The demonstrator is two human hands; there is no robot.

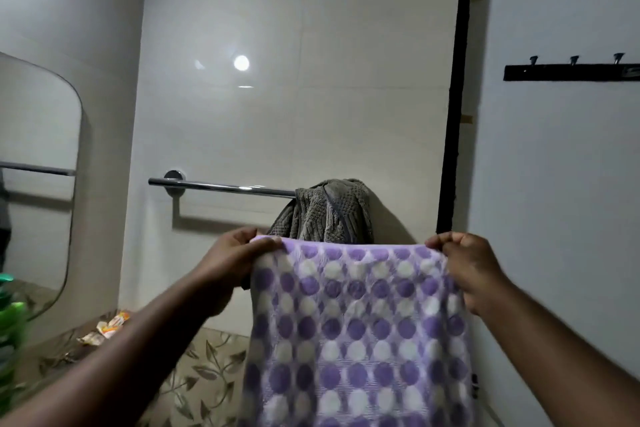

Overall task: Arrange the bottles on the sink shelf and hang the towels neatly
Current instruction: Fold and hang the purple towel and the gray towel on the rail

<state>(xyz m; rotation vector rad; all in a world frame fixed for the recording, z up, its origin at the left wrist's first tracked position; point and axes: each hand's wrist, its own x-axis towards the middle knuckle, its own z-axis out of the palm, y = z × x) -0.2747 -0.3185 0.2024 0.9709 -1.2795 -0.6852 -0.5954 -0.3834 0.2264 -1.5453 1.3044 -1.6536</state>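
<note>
A purple towel (356,322) with purple and white dots is hanging in front of the person, its top edge running level from left to right and its long axis dropping straight down past the bottom of the view. The left hand (235,260) is pinching the top left corner with fingers curled round the edge, and the right hand (464,270) is gripping the top right corner in a closed fist, so the edge is stretching taut between the 2 hands. Behind that edge, a grey towel (325,215) is sitting bunched over the right end of a chrome towel rail (221,187), which is running horizontally along the tiled wall (277,97). A mirror (38,166) is showing at the left, with green bottles (10,322) blurring at the lower left edge and orange wrappers (110,326) lying on a leaf-patterned surface (201,374) below. A black rack (571,71) with 3 hooks is hanging at the right, beyond a dark door frame (457,97)
</note>
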